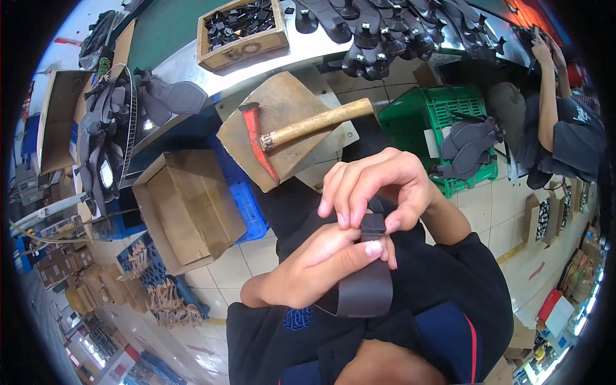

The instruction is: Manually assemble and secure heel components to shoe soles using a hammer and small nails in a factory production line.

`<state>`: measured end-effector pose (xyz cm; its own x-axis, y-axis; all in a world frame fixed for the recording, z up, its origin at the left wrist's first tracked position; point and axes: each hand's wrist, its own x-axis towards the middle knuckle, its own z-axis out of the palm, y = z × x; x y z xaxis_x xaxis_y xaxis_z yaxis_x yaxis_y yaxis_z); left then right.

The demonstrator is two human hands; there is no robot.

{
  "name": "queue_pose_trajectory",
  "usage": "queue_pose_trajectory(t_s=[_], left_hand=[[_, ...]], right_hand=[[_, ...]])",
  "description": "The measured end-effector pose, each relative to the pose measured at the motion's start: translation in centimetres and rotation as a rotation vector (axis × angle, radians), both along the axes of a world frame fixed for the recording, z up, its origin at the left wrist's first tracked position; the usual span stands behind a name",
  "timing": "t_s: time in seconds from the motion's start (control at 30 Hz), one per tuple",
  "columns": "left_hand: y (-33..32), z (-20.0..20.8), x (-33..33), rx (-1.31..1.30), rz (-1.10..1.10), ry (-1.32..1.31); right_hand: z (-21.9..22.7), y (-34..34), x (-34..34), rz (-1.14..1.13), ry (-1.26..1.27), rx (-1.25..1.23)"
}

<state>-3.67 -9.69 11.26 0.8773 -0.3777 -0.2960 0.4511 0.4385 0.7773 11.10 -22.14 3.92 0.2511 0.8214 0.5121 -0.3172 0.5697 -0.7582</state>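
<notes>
the right hand (385,192) i'm watching pinches a small black squarish block (373,224) between fingers and thumb; just below, the left hand (321,263) is wrapped around a smooth dark brown curved piece (366,295), before the torso. farther out, i see a red-headed, wooden-handled hammer (314,124) on a worn brown slab (285,96), then a green-topped bench (170,25).

Footwear workshop, hammer (292,133), parts box (247,55), seemingly heeled soles (369,38)

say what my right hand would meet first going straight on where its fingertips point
Probably the left hand: the right hand points down-left toward it, though depth hides whether the two already touch.
</notes>
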Motion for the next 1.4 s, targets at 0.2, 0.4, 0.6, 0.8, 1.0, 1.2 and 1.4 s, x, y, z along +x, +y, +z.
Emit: queue_pose_trajectory(t_s=[0.2, 0.4, 0.6, 0.8, 1.0, 1.2, 1.4], left_hand=[[-0.4, 0.7, -1.8, 0.087, -0.083, -0.191], [-0.6, 0.5, -1.9, 0.363, 0.15, -0.434], [-2.3, -0.6, 6.9, 1.518, 0.572, -1.022], [5.8, -7.0, 19.7, 1.87, 0.711, -0.795], [10.7, -13.6, 30.8, 2.202, 0.39, -0.649], [11.8, -9.6, 31.6, 1.823, 0.549, -0.699], [16.3, 0.5, 30.3, 1.988, 0.48, -0.801]], right_hand=[[1.0, -0.8, -2.3, -0.014, -0.022, 0.047], [3.4, -3.5, -3.8, 0.075, 0.199, -0.349], [3.1, -10.1, -5.1, -0.35, 0.223, -0.563], [-10.1, -22.3, 4.7, -1.537, 0.034, -0.73], [-26.9, -36.1, 11.0, -1.764, -0.421, -1.948], [-18.1, -23.6, 8.2, -2.122, -0.87, -1.475], [-2.2, -2.4, 4.7, -1.169, -1.24, -0.556]])
